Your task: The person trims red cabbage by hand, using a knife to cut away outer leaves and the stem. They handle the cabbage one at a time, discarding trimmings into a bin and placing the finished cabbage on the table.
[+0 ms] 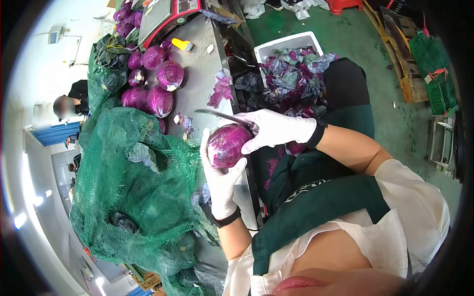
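Note:
My left hand [220, 180], in a white glove, cups a red cabbage [227, 145] from below, over the edge of a steel table [197, 89]. My right hand [276, 129], also gloved, grips a knife [222, 116] whose blade points left across the top of the cabbage. The thumb of that hand rests against the cabbage's right side.
A big green net sack [133, 192] of cabbages covers the near table. Trimmed red cabbages [153, 79] lie further along, near a red scale [168, 15]. A white crate [291, 69] of cut-off leaves stands on the green floor. A person [69, 106] is at the far left.

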`<state>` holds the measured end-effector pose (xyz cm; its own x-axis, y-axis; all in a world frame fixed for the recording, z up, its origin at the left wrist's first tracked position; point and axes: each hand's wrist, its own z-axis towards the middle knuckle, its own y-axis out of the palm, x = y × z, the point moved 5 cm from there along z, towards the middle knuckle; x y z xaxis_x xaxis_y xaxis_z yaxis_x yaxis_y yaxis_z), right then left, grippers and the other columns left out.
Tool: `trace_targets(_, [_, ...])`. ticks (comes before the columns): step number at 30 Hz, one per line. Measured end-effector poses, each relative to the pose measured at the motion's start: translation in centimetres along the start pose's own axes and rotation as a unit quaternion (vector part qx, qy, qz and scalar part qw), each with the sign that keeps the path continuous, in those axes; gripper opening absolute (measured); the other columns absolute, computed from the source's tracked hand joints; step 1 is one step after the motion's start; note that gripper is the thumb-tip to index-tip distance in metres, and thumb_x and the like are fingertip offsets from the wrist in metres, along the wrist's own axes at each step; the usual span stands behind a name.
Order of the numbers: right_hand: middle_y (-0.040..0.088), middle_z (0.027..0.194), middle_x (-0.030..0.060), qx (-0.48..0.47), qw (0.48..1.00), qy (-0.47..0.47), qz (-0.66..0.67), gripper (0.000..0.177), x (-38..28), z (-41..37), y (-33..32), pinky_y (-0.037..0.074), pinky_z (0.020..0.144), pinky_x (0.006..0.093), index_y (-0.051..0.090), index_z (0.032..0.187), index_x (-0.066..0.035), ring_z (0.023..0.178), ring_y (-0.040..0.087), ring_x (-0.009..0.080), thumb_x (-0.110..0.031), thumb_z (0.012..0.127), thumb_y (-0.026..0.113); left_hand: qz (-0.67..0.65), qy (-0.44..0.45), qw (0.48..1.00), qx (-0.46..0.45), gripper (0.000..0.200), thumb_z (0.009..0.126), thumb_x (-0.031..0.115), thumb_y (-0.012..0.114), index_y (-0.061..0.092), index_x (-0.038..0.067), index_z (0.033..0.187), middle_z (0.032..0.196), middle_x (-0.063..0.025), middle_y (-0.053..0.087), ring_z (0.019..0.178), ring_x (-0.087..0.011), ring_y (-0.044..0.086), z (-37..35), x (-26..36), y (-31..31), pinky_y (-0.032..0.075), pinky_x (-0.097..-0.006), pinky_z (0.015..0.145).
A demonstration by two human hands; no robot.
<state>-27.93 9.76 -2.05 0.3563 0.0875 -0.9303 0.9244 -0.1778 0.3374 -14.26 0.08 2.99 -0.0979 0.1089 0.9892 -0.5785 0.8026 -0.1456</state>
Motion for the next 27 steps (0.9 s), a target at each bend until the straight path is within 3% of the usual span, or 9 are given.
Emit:
trace_targets(2, [0.067, 0.117, 0.0153, 0.041, 0.978, -0.156, -0.135, 0.073, -0.6, 0.4, -0.1, 0.054, 0.082, 0.0366, 0.048, 0.144, -0.008, 0.094, 0.067, 0.0216, -0.032, 0.082, 0.079, 0.045, -0.004, 0.999, -0.003, 0.100, 0.068, 0.005, 0.087, 0.031, 0.006, 0.150, 0.140, -0.0159, 0.045, 0.124, -0.0256, 0.052, 0.1, -0.5, -0.7, 0.047, -0.0375, 0.104])
trace_targets(3, [0.066, 0.116, 0.0163, 0.128, 0.915, -0.275, -0.266, 0.069, -1.9, 0.5, 0.2, 0.054, 0.082, 0.0404, 0.050, 0.141, -0.007, 0.092, 0.068, 0.0285, -0.035, 0.084, 0.075, 0.067, 0.025, 0.996, 0.057, 0.097, 0.065, 0.007, 0.089, 0.037, 0.004, 0.146, 0.140, -0.0159, 0.045, 0.127, -0.0261, 0.049, -0.2, -0.7, -1.0, 0.043, -0.0391, 0.108])
trace_targets(6, [0.063, 0.120, 0.0219, 0.123, 0.929, -0.115, -0.330, 0.053, -1.1, 0.2, 0.9, 0.054, 0.083, 0.0420, 0.050, 0.140, -0.008, 0.097, 0.066, 0.0356, -0.014, 0.087, 0.057, 0.412, 0.139, 0.893, 0.118, 0.094, 0.063, 0.018, 0.089, 0.041, 0.002, 0.143, 0.131, -0.0197, 0.048, 0.124, -0.0349, 0.049, -0.8, -0.8, -2.7, 0.040, -0.0438, 0.108])
trace_targets(16, [0.068, 0.088, 0.0214, 0.059, 0.915, -0.047, -0.397, 0.053, 0.6, 1.8, 3.7, 0.056, 0.067, 0.0444, 0.042, 0.143, -0.009, 0.075, 0.069, 0.0368, -0.010, 0.090, 0.047, 0.515, 0.060, 0.845, 0.132, 0.093, 0.064, 0.026, 0.089, 0.043, 0.003, 0.141, 0.127, -0.0234, 0.047, 0.122, -0.0412, 0.049, -0.8, -1.3, -1.5, 0.044, -0.0475, 0.103])
trace_targets(20, [0.068, 0.085, 0.0207, 0.102, 0.902, -0.091, -0.410, 0.039, 0.7, 2.2, 3.6, 0.055, 0.062, 0.0473, 0.049, 0.130, -0.006, 0.074, 0.068, 0.0387, -0.013, 0.092, 0.048, 0.522, 0.074, 0.836, 0.155, 0.089, 0.063, 0.024, 0.088, 0.044, 0.000, 0.137, 0.124, -0.0218, 0.046, 0.118, -0.0393, 0.050, -0.7, -1.4, -0.9, 0.043, -0.0464, 0.103])
trace_targets(22, [0.067, 0.081, 0.0210, 0.182, 0.854, -0.247, -0.420, 0.041, 1.0, 2.9, 3.6, 0.054, 0.059, 0.0430, 0.054, 0.128, -0.007, 0.070, 0.068, 0.0377, -0.008, 0.087, 0.051, 0.515, 0.067, 0.838, 0.167, 0.088, 0.063, 0.022, 0.087, 0.045, 0.000, 0.137, 0.125, -0.0228, 0.046, 0.119, -0.0397, 0.050, -0.7, -1.5, -0.8, 0.042, -0.0467, 0.103])
trace_targets(24, [0.067, 0.076, 0.0155, 0.204, 0.881, -0.160, -0.395, 0.022, 3.1, 5.4, -0.4, 0.053, 0.062, 0.0387, 0.061, 0.105, -0.001, 0.072, 0.069, 0.0317, -0.001, 0.085, 0.053, 0.531, 0.114, 0.822, 0.172, 0.085, 0.063, 0.018, 0.085, 0.045, 0.000, 0.137, 0.125, -0.0230, 0.046, 0.119, -0.0404, 0.050, -1.8, -1.5, -0.3, 0.042, -0.0471, 0.103])
trace_targets(26, [0.066, 0.074, 0.0064, 0.136, 0.981, -0.019, -0.134, 0.028, 4.9, 6.4, -3.7, 0.052, 0.064, 0.0336, 0.061, 0.111, -0.002, 0.071, 0.067, 0.0199, 0.002, 0.084, 0.056, 0.457, 0.129, 0.862, 0.175, 0.084, 0.063, 0.013, 0.083, 0.045, 0.000, 0.136, 0.126, -0.0220, 0.046, 0.119, -0.0399, 0.049, -2.5, -2.0, -1.1, 0.040, -0.0477, 0.105])
trace_targets(27, [0.066, 0.074, 0.0064, 0.136, 0.981, -0.023, -0.138, 0.028, 4.1, 6.4, -3.9, 0.052, 0.064, 0.0336, 0.061, 0.111, -0.002, 0.071, 0.067, 0.0199, 0.002, 0.084, 0.056, 0.442, 0.139, 0.869, 0.176, 0.084, 0.063, 0.013, 0.083, 0.045, 0.000, 0.137, 0.126, -0.0219, 0.047, 0.120, -0.0395, 0.048, -2.4, -2.2, -1.4, 0.039, -0.0477, 0.106])
